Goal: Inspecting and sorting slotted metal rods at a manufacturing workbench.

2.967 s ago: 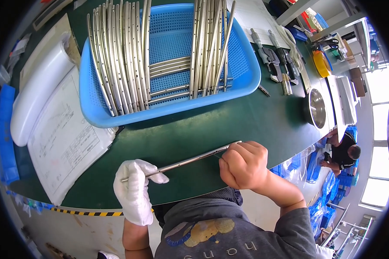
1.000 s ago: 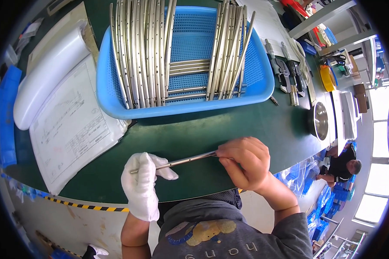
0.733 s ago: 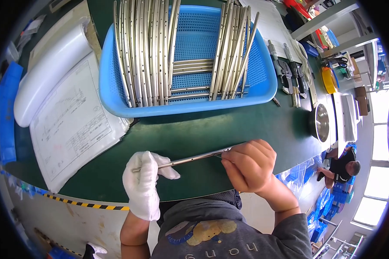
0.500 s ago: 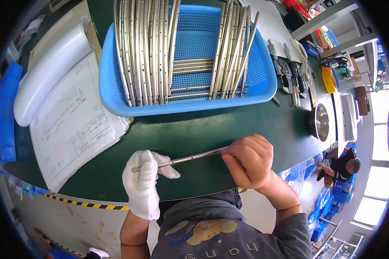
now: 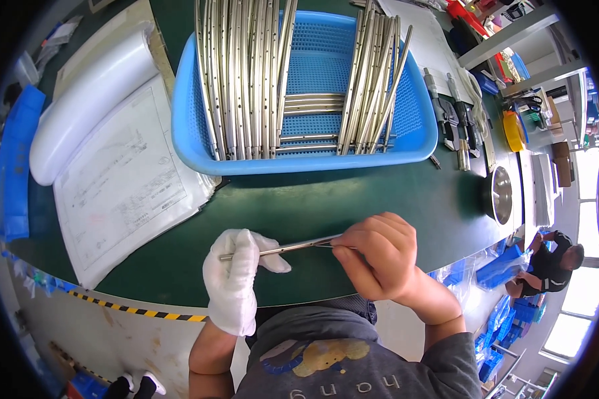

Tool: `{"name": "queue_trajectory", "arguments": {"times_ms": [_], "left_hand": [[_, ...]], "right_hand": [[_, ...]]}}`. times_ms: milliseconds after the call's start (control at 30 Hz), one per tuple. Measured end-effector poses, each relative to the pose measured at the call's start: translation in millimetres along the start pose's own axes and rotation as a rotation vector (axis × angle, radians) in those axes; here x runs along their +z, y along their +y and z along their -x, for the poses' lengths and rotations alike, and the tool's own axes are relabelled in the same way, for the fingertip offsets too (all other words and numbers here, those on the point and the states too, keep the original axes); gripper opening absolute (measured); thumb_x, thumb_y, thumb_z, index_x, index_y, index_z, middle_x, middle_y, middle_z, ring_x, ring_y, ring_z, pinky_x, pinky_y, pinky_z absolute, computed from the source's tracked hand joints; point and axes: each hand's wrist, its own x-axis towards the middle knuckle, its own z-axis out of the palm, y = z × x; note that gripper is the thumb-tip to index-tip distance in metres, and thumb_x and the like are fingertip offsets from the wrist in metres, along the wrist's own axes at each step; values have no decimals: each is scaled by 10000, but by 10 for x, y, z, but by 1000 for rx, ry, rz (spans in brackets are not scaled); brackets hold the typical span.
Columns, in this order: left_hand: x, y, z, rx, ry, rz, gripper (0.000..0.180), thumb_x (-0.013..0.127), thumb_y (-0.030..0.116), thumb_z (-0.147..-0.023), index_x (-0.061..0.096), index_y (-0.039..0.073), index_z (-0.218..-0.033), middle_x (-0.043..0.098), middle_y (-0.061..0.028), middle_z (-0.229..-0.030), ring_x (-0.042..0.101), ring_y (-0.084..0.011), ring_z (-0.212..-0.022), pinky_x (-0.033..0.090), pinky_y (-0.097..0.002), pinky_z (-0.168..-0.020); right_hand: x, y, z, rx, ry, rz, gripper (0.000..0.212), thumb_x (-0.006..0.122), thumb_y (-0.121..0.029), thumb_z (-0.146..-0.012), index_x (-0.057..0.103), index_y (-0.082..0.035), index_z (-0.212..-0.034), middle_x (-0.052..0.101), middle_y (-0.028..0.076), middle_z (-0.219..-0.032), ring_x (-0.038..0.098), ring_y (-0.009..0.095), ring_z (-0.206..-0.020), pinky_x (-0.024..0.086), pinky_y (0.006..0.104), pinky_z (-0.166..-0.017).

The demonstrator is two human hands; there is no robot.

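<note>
My left hand [image 5: 233,282], in a white glove, is closed around a thin silver metal rod [image 5: 293,247] near its left end, which pokes out past the fingers. Small dark holes show along the rod. At its other end my bare right hand [image 5: 378,256] pinches with thumb and fingers, covering that end. A fine sliver shows beside the rod at the right fingertips; what it is I cannot make out. Beyond the hands stands a blue plastic basket [image 5: 299,164]. Similar metal rods [image 5: 243,86] lean in two bundles at its left and right, with several more lying crosswise between them.
Drawing sheets [image 5: 126,179] with a curled-up page lie at the left on the green table [image 5: 279,199]. To the right are calipers and micrometer-like tools [image 5: 456,120], a metal bowl [image 5: 499,195] and yellow tape [image 5: 514,131]. Another person [image 5: 552,263] sits at the far right.
My right hand has come slightly closer to the left, so less of the rod shows between them. The view has shifted a little. The person at the far right has moved.
</note>
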Motion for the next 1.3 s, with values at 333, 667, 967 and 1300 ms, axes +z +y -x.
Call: {"name": "queue_trajectory", "arguments": {"times_ms": [333, 667, 967, 1300], "left_hand": [[-15, 5, 8, -40, -8, 15, 279, 384, 186, -937, 518, -35, -832, 584, -104, -673, 575, -144, -599, 460, -254, -638], [-9, 27, -1, -55, -17, 16, 273, 385, 186, -938, 521, -23, -829, 580, -90, -687, 571, -128, -603, 455, -245, -634], [20, 50, 9, -31, -14, -33, 327, 358, 242, -948, 532, -7, -825, 603, -81, -689, 548, -98, -622, 400, -211, -627], [-73, -22, 32, -16, -40, -61, 446, 287, 357, -954, 551, 17, -836, 615, -58, -713, 544, -84, -668, 371, -229, -641]], "right_hand": [[95, -85, -33, -181, 47, 214, 148, 650, -38, -606, 550, -38, -714, 542, 34, -624, 501, 167, -464, 363, 270, -420], [129, -75, 0, -203, 111, 221, 144, 645, -25, -595, 557, -44, -706, 539, 38, -602, 486, 174, -447, 348, 280, -409], [98, -152, -158, -80, -21, -5, 136, 649, -36, -632, 559, -31, -733, 558, 49, -627, 532, 190, -484, 389, 284, -443], [249, -136, -199, -87, 14, -93, 117, 621, -7, -619, 558, -30, -715, 567, 50, -603, 519, 183, -460, 360, 273, -423]]}}
